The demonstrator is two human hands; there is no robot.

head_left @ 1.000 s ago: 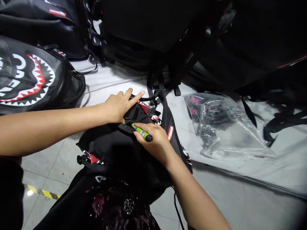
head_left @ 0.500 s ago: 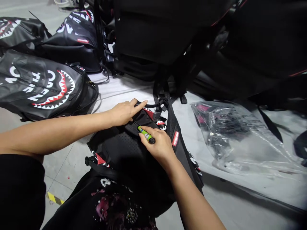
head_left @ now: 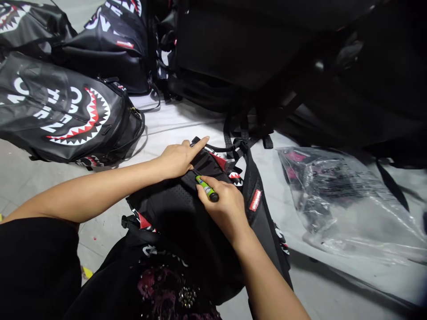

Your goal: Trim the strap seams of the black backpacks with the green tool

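Note:
A black backpack [head_left: 173, 218] rests across my lap and the table edge, its strap side facing up. My left hand [head_left: 178, 160] grips its upper part, index finger stretched along the edge and thumb tip pressed on the fabric. In my right hand [head_left: 223, 200] is a green marker pen [head_left: 207, 189] with a black end, pinched between thumb and fingers. Its thin dark tip points at the backpack fabric just beside my left thumb. A red label [head_left: 255, 200] sits on the shoulder strap to the right of my right hand.
Black backpacks with a shark-mouth print [head_left: 80, 118] lie at the left. Large black bags [head_left: 267, 49] fill the back. At the right, a clear plastic bag [head_left: 347, 195] with dark contents lies on the white table [head_left: 187, 118].
The view has shifted slightly, so the backpack and hands sit a little further right. Both hands keep their hold, and the pen tip stays close to my left thumb.

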